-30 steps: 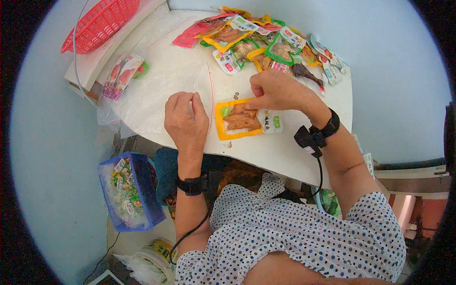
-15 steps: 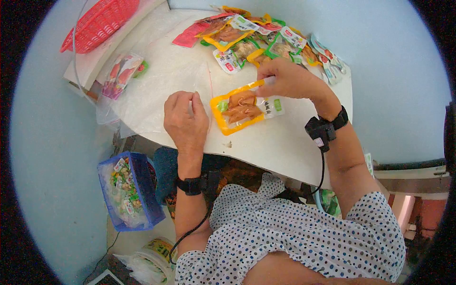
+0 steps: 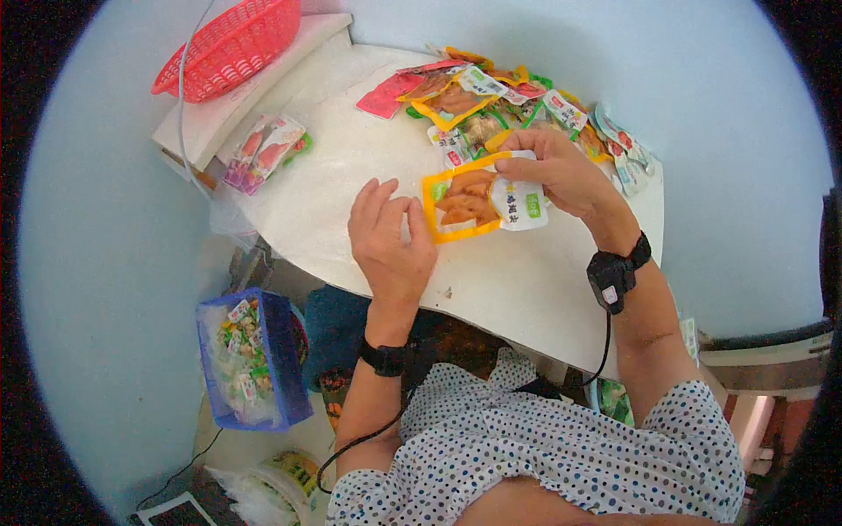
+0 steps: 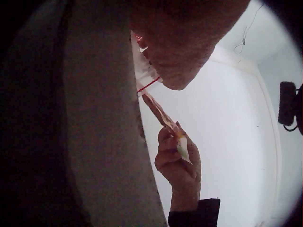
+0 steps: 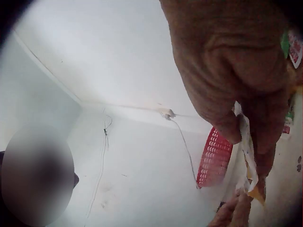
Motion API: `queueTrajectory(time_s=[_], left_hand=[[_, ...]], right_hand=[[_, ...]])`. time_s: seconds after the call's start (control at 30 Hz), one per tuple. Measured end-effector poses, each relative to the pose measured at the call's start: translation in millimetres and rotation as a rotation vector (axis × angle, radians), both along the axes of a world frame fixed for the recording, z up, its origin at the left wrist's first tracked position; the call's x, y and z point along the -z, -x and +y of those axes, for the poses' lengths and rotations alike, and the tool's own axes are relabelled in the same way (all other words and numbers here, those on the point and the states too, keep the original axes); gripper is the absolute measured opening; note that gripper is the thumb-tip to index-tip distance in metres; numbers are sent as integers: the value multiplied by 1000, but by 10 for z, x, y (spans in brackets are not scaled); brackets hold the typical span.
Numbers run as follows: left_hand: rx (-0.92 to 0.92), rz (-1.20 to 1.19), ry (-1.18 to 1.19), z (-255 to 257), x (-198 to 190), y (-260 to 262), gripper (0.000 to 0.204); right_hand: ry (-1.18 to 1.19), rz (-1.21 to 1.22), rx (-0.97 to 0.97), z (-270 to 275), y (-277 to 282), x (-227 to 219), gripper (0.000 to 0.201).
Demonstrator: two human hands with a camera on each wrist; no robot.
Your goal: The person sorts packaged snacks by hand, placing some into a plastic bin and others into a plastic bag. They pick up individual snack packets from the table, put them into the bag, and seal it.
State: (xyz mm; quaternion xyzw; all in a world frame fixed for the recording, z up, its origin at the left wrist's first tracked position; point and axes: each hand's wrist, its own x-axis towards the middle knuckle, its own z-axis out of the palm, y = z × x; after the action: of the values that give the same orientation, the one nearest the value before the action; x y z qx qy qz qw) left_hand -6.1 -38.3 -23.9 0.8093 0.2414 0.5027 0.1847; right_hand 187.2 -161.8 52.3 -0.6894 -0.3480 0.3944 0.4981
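Observation:
My right hand (image 3: 561, 175) pinches a yellow-edged food pouch (image 3: 469, 206) by its white printed end, thumb on top. Brown pieces of food show through the pouch's clear window. My left hand (image 3: 395, 250) is just left of the pouch, over the front part of the table. A clear plastic bag (image 4: 146, 71) with a red line across it shows at the left hand's fingers in the left wrist view. The right wrist view has the left fingertips (image 5: 236, 208) close to the pouch's far end. The left hand's grip on the clear bag is partly hidden.
Many sealed food pouches (image 3: 482, 127) are heaped at the back of the white table (image 3: 535, 289). A purple-and-white packet (image 3: 263, 153) lies at the left, below a red basket (image 3: 232, 53) on a ledge. Near the floor stands a blue bin (image 3: 285, 359) of small packets.
The right hand has lifted the pouch from the table and turned its white end into fuller view. The left hand's fingers have spread a little. The head view has shifted slightly.

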Motion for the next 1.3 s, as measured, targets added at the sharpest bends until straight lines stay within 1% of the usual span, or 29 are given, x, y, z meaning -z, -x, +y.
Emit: queueTrajectory(time_s=[0.03,0.13,0.23,0.33,0.43,0.53,0.63,0.73,0.83,0.93,1.03,1.13,1.23,1.27,1.3], left_hand=[[12,3,9,-34,-9,-12,6],[41,-2,30,-78,-47,-58,6],[71,-45,35,-105,-77,-111,7],[126,-92,43,-154,-56,-157,8],[175,-110,48,-187,-69,-171,8],[210,-122,78,-206,-65,-165,7],[229,-124,77,-213,-66,-149,7],[251,-137,70,-220,-53,-144,9],[271,-127,50,-229,-78,-136,10],[304,-111,42,-224,-71,-128,13],[315,-101,47,-224,-66,-127,15],[327,-90,35,-231,-67,-138,16],[334,-76,39,-231,-51,-157,16],[332,-73,49,-234,-46,-152,16],[326,-67,60,-236,-44,-141,15]], right_hand=[[-28,36,-8,-7,5,-10,18],[3,40,-10,-18,63,-101,18],[60,-44,-56,-14,106,-115,19],[37,-25,-114,-14,110,-69,20],[40,-30,-109,12,179,7,22],[66,29,-220,62,197,128,23],[-14,199,-183,108,334,236,27],[-104,502,-86,158,462,389,31],[-159,615,-138,207,560,465,30],[-148,392,-198,239,615,509,34],[-201,221,-158,265,644,670,34],[-234,-310,-90,292,594,801,34],[-147,-335,57,248,665,689,35],[-204,-401,67,269,667,689,33],[-199,-440,67,273,665,696,31]])
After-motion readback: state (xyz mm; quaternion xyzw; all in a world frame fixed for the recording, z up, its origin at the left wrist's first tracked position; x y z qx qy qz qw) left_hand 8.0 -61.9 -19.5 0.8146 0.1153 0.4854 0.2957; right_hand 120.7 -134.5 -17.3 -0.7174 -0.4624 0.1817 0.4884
